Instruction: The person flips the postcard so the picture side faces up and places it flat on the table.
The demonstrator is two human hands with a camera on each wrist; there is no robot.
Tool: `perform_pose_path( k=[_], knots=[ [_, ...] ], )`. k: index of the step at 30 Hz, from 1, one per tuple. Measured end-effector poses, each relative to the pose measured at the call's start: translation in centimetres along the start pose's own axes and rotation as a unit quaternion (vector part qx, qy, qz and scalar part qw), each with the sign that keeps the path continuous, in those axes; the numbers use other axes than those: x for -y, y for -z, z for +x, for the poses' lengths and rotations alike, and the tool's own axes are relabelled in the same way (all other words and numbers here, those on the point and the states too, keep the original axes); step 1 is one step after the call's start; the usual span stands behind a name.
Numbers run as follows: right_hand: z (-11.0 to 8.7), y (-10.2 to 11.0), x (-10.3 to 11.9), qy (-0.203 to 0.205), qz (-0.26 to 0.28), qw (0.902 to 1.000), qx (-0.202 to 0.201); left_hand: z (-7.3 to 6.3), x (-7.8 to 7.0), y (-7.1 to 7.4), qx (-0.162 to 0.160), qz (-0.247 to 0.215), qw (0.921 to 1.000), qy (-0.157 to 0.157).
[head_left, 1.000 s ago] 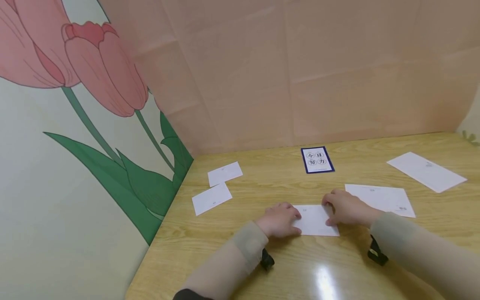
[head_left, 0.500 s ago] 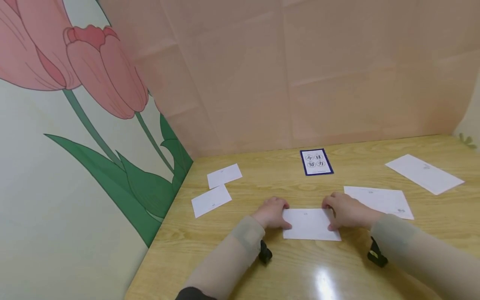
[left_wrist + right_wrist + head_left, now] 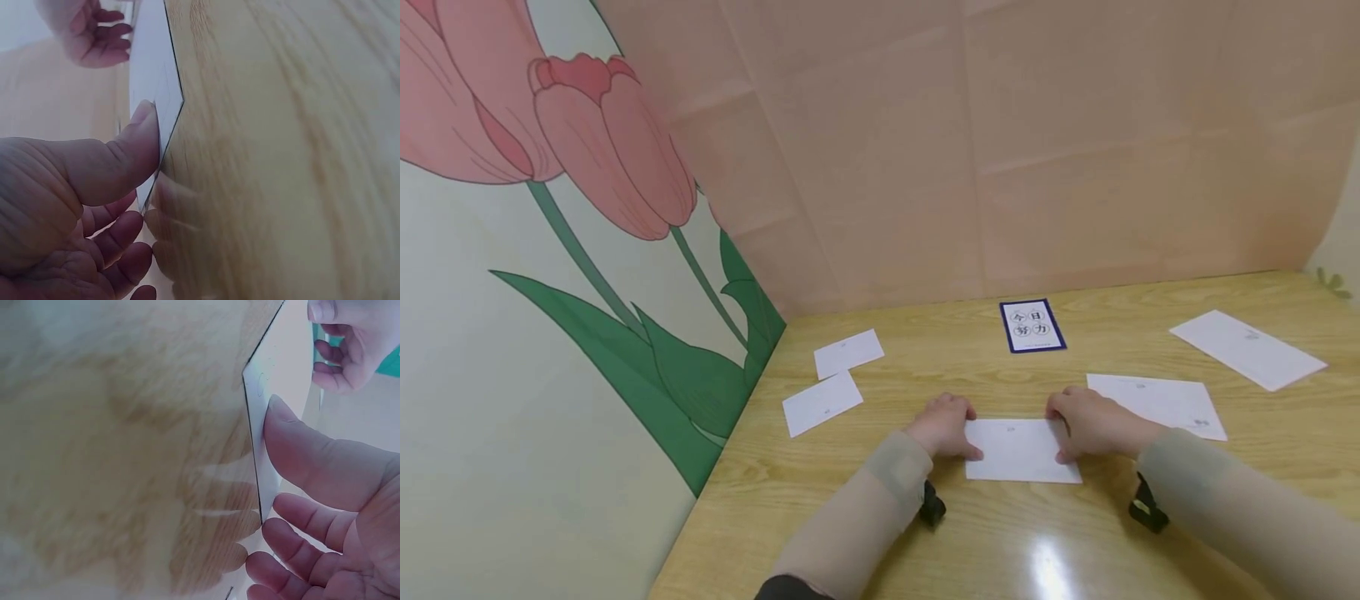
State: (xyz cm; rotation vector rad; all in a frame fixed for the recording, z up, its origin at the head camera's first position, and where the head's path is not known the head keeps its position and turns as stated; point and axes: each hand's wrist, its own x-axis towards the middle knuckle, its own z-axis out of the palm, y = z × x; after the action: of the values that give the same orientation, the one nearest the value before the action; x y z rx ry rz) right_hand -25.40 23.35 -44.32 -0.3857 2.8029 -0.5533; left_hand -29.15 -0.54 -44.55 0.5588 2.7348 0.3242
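Note:
In the head view a small white card (image 3: 1015, 457) with tiny print lies flat in front of the person, long side across. The left hand (image 3: 943, 427) holds its left end, thumb near the front corner and fingers at the back corner. At the opposite end the right hand (image 3: 1096, 423) grips in the same way. In the left wrist view the left thumb (image 3: 134, 147) presses on the face of the card, fingertips at its edge. The right wrist view has the right thumb (image 3: 300, 440) on the card, with the other fingers curled by a corner.
Behind the right hand lies a larger white sheet (image 3: 1157, 404), with another sheet (image 3: 1247, 350) at the far right. Two white cards, one farther back (image 3: 848, 353) and one nearer (image 3: 822, 403), lie left. A blue-bordered card (image 3: 1032, 325) sits near the pink backdrop (image 3: 880, 167).
The left hand has shifted left to the card's left end, uncovering more of the card. The right hand has stayed about where it was. Little differs over the last half second.

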Motion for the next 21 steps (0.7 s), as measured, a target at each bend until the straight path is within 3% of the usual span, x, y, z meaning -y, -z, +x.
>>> perform_pose_path(
  k=[21],
  knots=[
    [0.00, 0.02, -0.02, -0.005, 0.014, 0.9999, 0.003, 0.29, 0.13, -0.27, -0.006, -0.006, 1.0000, 0.004]
  ],
)
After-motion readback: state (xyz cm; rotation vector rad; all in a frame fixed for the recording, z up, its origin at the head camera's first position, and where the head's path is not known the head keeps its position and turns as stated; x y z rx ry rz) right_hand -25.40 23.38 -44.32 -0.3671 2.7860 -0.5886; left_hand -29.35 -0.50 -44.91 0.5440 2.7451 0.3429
